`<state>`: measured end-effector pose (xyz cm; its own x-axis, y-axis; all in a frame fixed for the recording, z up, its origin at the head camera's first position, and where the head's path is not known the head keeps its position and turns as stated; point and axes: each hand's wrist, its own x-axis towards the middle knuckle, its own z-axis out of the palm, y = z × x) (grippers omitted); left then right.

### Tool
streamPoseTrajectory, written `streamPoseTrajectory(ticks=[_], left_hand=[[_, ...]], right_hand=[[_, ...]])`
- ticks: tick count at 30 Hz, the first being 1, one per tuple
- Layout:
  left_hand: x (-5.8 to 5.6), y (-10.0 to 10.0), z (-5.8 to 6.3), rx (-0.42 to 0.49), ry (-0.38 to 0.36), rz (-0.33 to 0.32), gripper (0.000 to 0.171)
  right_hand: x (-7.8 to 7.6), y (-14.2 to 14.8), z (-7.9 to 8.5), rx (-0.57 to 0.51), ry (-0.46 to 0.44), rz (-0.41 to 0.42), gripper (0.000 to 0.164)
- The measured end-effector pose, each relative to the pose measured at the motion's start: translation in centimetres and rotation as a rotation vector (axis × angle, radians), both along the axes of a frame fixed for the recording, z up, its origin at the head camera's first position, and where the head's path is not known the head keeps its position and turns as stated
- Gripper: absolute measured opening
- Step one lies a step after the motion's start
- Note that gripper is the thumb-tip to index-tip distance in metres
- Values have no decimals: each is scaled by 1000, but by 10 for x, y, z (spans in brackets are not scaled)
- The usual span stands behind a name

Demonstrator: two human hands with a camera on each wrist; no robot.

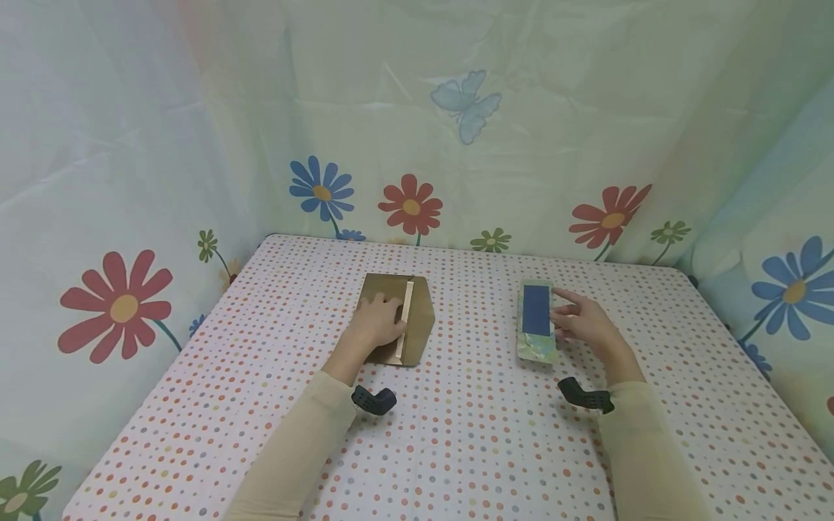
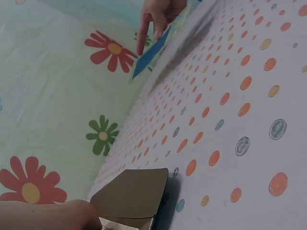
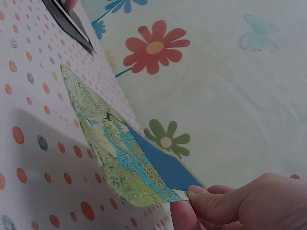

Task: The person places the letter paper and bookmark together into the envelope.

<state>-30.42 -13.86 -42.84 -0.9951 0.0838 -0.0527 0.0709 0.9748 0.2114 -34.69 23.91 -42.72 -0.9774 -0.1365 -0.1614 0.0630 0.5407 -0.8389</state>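
The card [image 1: 536, 311] is pinched along one long edge by the thumb and fingers of the right hand [image 1: 585, 322], and is held clear of the table [image 1: 482, 405], just left of that hand's fingertips. Its blue panel [image 3: 162, 165] is placed next to the thumb, while the patterned part is left unsupported. The card looks slightly bowed, so it is judged light, thin and flexible; it could be creased by a hard squeeze, and the edge now pinched is judged a sound place for the grip.

Beneath the left hand [image 1: 379, 322], the case [image 1: 418, 318] is laid on the table, with its flap [image 2: 129, 191] spread out on the thumb side and a pale strip [image 1: 407, 295] seen beside the thumb. The thumb is set apart from the fingers; whether anything is gripped by them cannot be told. The case is judged light, stiffer than the card and perhaps slippery, best steadied by its flat body rather than by the flap.
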Motion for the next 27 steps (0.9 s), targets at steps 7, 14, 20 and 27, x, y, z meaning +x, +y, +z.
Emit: streamPoseTrajectory(ticks=[7, 14, 20, 27], left_hand=[[-1, 0, 0, 3, 0, 0, 53], [-1, -1, -2, 7, 1, -2, 53], [-3, 0, -2, 0, -2, 2, 54], [-2, -1, -2, 11, 1, 3, 54]], right_hand=[[2, -7, 2, 2, 23, 37, 66], [2, -11, 2, -9, 11, 62, 67], [1, -17, 2, 4, 1, 14, 66], [2, -22, 2, -8, 16, 22, 66]])
